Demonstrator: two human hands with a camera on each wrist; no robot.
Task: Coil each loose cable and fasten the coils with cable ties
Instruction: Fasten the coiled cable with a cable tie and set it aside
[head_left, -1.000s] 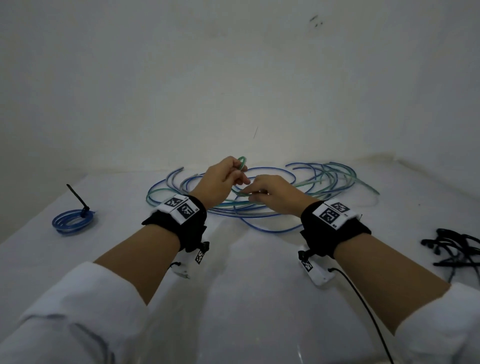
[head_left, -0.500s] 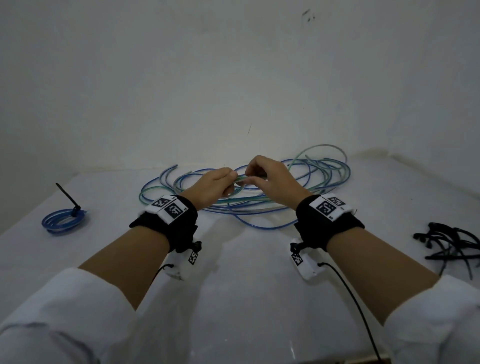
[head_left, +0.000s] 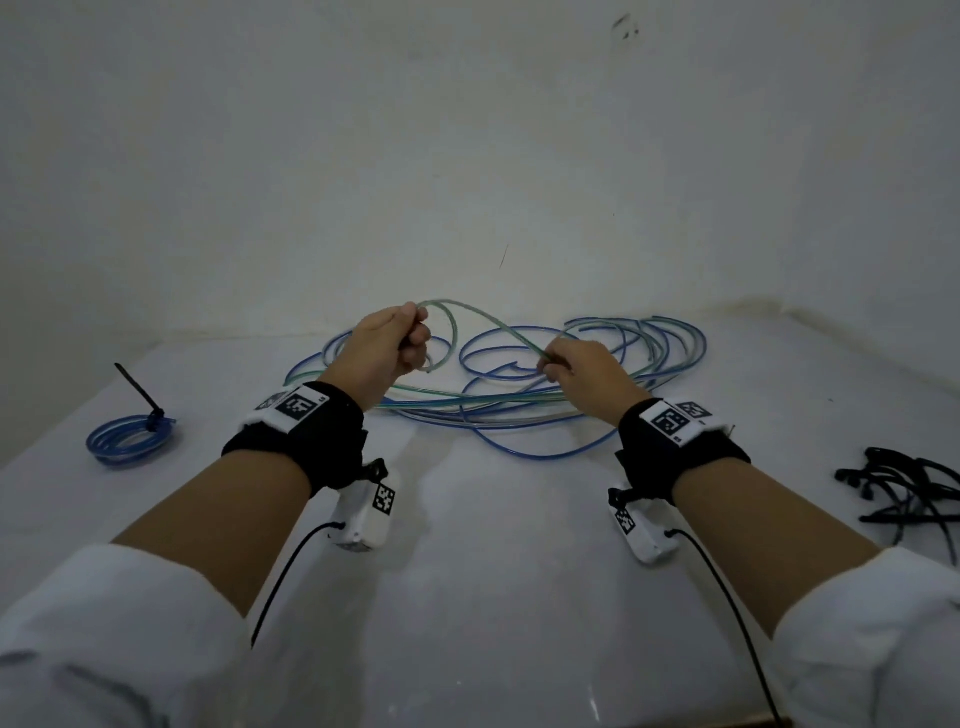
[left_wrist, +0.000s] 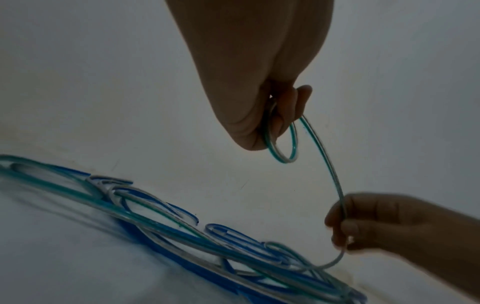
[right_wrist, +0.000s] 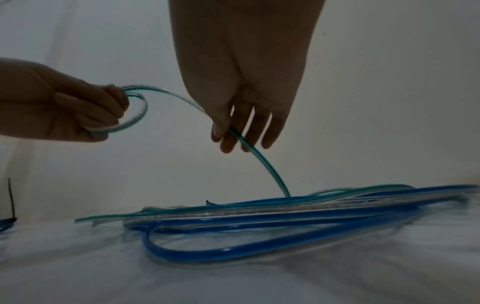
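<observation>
A green-striped clear cable (head_left: 483, 318) arcs between my two hands above a loose tangle of blue and green cables (head_left: 519, 415) on the white table. My left hand (head_left: 387, 348) is raised and grips one small loop (left_wrist: 281, 144) of that cable in its curled fingers. Lower and to the right, my right hand (head_left: 576, 366) pinches the same cable (right_wrist: 249, 144) between thumb and fingers. From there the cable drops into the tangle (right_wrist: 285, 214). A finished blue coil (head_left: 130, 441) with a black cable tie (head_left: 150, 410) lies at the far left.
A heap of black cable ties (head_left: 904, 493) lies at the right edge of the table (head_left: 493, 597). White walls close the table at the back and right. Wrist camera leads trail along both forearms.
My hands were together over the tangle and have parted. The left rose with a small loop. The right moved right and down, drawing a length of green cable out between them.
</observation>
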